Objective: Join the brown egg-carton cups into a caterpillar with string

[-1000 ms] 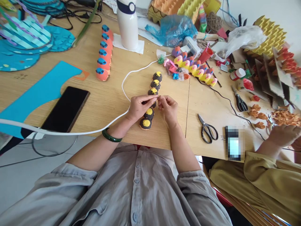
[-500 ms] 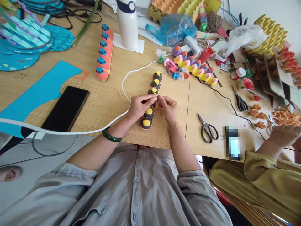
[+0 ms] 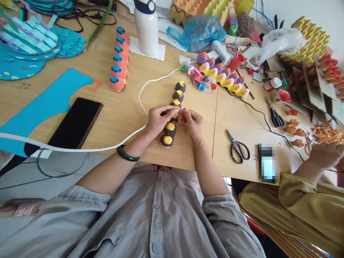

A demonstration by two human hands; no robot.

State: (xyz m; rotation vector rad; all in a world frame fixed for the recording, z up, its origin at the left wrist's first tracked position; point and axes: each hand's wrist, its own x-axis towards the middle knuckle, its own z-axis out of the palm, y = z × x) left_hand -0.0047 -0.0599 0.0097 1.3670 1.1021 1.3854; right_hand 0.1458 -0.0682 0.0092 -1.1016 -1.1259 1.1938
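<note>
A row of black domes with yellow tops lies on the wooden table in front of me. Black marks show on the yellow of the far domes; the two nearest tops are plain yellow. My left hand reaches over the middle of the row, thumb and fingertips pinched together. Close to its right, my right hand is also pinched, its fingertips almost touching the left ones. Whatever lies between the fingertips is too small to make out.
A white cable curves left of the row, near a dark phone. Orange domes and a white bottle stand farther back. Scissors lie at right, near a co-worker's hand. Yellow-pink domes are at back right.
My fingertips have drawn slightly apart, and more of the yellow top beneath them shows. At the lower left, a person's foot has come further into view.
</note>
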